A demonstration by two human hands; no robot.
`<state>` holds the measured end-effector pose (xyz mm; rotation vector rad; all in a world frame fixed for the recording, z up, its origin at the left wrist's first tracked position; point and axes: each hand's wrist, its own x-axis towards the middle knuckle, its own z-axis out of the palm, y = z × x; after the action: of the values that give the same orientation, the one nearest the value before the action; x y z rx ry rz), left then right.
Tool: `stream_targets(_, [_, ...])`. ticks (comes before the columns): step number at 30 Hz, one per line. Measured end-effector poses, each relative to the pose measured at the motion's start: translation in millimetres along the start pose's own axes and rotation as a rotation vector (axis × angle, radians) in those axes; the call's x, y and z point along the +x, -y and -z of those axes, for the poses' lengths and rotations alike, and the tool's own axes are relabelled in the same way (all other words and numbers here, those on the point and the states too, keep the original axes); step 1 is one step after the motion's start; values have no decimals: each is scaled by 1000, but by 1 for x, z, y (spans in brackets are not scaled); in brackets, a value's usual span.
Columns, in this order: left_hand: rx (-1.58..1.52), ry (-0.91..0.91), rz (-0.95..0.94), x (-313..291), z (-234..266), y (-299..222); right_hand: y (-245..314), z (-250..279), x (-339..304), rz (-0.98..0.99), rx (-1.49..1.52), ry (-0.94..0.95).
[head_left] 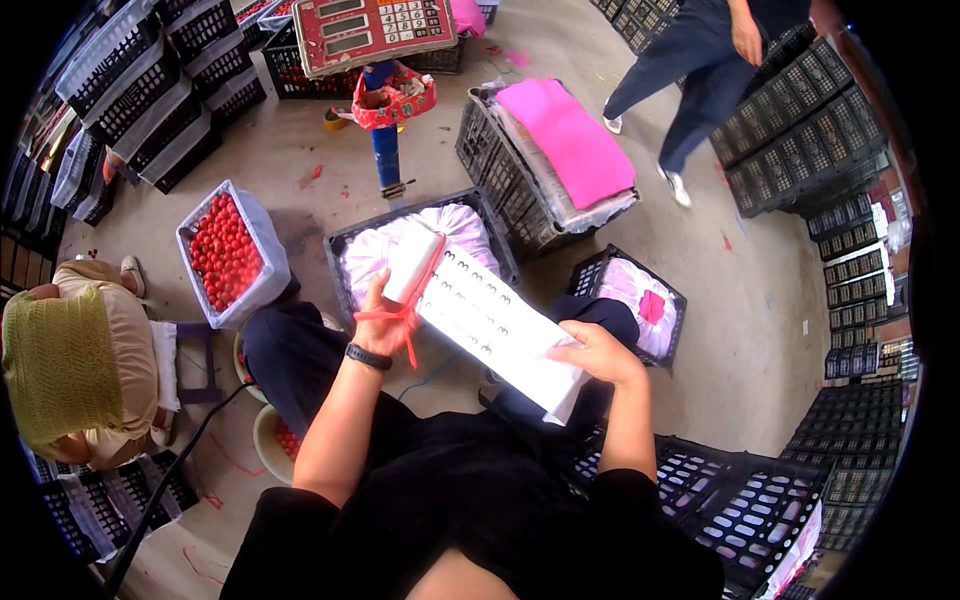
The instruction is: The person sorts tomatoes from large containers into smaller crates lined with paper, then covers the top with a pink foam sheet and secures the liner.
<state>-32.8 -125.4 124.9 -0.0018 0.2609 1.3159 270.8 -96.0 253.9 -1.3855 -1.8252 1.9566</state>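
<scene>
Over my lap, a white sheet (490, 315) with rows of black marks stretches between my two hands. Its upper left end runs into a white roll (412, 262), gripped by my left hand (388, 322), thumb up along it. A red ribbon (385, 316) passes around that hand and along the roll, one end dangling. My right hand (602, 354) pinches the sheet's lower right part between thumb and fingers, where the edge folds down. Just beyond the roll, a black crate (507, 250) holds a pale pink cloth bundle (362, 258).
A lined crate of red cherry tomatoes (224, 250) stands left. Ahead are a red scale (370, 35) on a blue post and a crate topped with pink sheet (565, 140). A seated person (85, 360) is at left; another person (690, 80) walks at upper right. Stacked crates (800, 120) line the right.
</scene>
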Motion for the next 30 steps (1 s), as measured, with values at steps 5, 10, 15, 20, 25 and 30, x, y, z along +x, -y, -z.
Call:
stream_targets(5, [-22,-160,-142,-4,-48,5,-26,11,2,-3,-22,-4])
stream_targets(10, [-36,-79,-83,-7,-45,-5,-28,16,1,-19,-45,-49])
stream_targets(15, [-16,-7,-76,-7,-41,-11,-28,19,5,14,-96,-28])
stream_targets(20, [81,-1,-133,-14,-62,-17,-21,5,20,146,-70,-75])
stream_targets(25, [373,-23,-225,-14,-66,-26,-10,-23,55,303,247,-83])
stream_targets(30, [524,-26,-413,-23,-71,-31,1,-29,68,288,298,34])
